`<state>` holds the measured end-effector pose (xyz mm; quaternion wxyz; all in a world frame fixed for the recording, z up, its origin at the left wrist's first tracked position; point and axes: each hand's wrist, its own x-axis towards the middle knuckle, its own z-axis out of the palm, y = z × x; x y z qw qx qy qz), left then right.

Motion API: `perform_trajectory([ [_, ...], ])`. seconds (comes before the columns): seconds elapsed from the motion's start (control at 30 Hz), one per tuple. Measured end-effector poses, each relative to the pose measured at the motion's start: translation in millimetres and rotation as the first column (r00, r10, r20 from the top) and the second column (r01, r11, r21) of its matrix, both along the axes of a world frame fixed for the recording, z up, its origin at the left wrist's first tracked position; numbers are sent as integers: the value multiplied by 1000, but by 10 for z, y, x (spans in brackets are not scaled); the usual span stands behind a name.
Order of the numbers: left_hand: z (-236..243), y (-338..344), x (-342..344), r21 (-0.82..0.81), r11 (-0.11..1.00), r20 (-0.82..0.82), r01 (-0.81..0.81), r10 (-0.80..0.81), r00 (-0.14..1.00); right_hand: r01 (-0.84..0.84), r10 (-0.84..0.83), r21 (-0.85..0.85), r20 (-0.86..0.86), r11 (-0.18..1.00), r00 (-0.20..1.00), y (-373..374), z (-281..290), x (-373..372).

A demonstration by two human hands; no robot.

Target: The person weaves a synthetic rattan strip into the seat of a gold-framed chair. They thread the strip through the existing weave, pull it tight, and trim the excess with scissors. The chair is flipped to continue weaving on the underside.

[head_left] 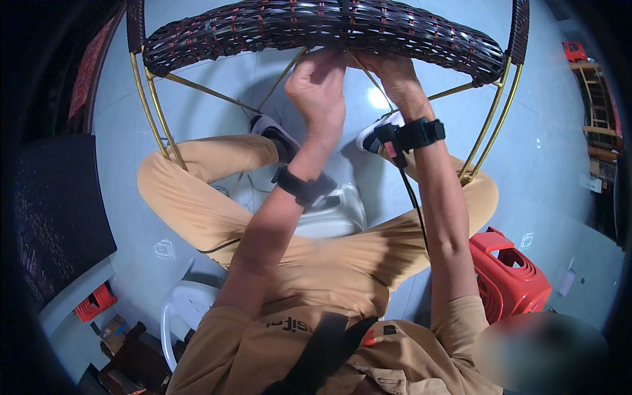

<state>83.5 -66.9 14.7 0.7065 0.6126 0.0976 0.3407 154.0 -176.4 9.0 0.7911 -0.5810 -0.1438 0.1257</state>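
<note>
A chair-like frame stands before me with a woven panel [263, 26] of dark, glossy strands crossed by red ones. Brass-coloured metal legs [158, 118] run down from both of its ends. My left hand [319, 89] is at the middle of the panel's near edge, its fingers bent together against the weave. Close on its right, my right hand [395, 76] reaches in at the same edge with curled fingers. The panel partly hides the fingertips of both hands, and whatever they pinch cannot be made out. Dark bands are strapped round both wrists.
The frame's legs stand around my bent knees. Beneath my arms is a white plastic stool [336, 214]. A red plastic stool [510, 276] is at my right, a white chair [174, 316] at lower left. A black cable [415, 204] hangs from my right wristband. Wooden frames [596, 105] stand far right.
</note>
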Motion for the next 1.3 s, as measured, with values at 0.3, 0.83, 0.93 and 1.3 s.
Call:
perform_trajectory([
  [0.3,61,57,-72,-118,988,67,102,-94,993,382,-349,229,-171,896,921,224,12,-305],
  [0.83,103,133,-135,7,993,27,115,-116,993,436,-434,73,-42,897,900,367,225,-701],
  [0.93,86,140,-126,5,994,57,105,-105,993,431,-430,39,-34,901,902,333,188,-723],
  [1.3,231,161,-149,299,953,-34,-45,58,998,452,-431,96,-180,887,884,302,310,-653],
])
